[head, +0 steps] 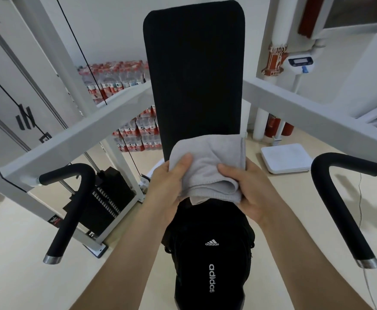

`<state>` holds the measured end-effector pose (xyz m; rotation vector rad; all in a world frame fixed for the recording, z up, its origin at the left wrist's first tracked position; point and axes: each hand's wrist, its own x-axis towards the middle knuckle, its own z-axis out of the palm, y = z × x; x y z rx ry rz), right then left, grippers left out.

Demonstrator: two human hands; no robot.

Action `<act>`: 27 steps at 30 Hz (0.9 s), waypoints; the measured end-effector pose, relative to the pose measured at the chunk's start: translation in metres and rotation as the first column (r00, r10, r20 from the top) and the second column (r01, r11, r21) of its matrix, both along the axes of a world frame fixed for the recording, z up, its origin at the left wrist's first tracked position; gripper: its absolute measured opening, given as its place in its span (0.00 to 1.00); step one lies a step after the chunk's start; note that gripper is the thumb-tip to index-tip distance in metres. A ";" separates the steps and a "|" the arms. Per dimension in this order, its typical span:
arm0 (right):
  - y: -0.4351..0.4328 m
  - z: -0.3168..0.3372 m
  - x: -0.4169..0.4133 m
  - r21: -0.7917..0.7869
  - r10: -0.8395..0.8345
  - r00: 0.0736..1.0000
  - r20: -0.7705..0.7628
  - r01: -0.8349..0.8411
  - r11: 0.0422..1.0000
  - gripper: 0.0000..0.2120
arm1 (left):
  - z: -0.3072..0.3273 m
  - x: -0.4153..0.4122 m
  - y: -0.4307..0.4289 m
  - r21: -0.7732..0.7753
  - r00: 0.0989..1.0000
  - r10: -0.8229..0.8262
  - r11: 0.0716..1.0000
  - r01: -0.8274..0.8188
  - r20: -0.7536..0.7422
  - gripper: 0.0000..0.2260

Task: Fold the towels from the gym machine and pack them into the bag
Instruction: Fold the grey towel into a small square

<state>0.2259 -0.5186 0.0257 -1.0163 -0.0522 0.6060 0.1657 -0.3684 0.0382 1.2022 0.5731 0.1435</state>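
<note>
A folded grey towel (210,166) is held between both hands just above the top of a black backpack (212,260) with white lettering. My left hand (167,186) grips the towel's left side with the thumb on top. My right hand (250,191) grips its right side, thumb across the fold. The towel's lower edge hangs at the bag's top, which the hands and towel hide. The bag sits on the seat of the gym machine, in front of its tall black back pad (194,74).
Two black padded handles (71,209) (339,209) curve down on either side of the seat. Grey frame beams (75,135) cross left and right. A weight stack (107,198) stands left, packs of water bottles (116,79) behind, and a white scale (286,157) on the floor at right.
</note>
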 end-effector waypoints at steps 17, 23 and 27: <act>-0.016 0.003 0.010 -0.731 0.146 0.892 0.429 0.248 0.635 0.15 | -0.019 -0.026 0.002 -0.260 0.951 -0.292 0.915 0.308 0.101 0.19; -0.022 -0.029 -0.021 0.168 0.155 0.970 -0.185 -0.124 0.978 0.39 | -0.060 -0.033 -0.018 -0.099 0.991 -0.013 0.995 0.027 0.134 0.19; -0.008 -0.085 -0.042 0.000 0.045 0.964 -0.263 -0.047 0.999 0.20 | -0.106 -0.034 -0.041 0.221 0.994 -0.049 0.975 0.026 0.100 0.26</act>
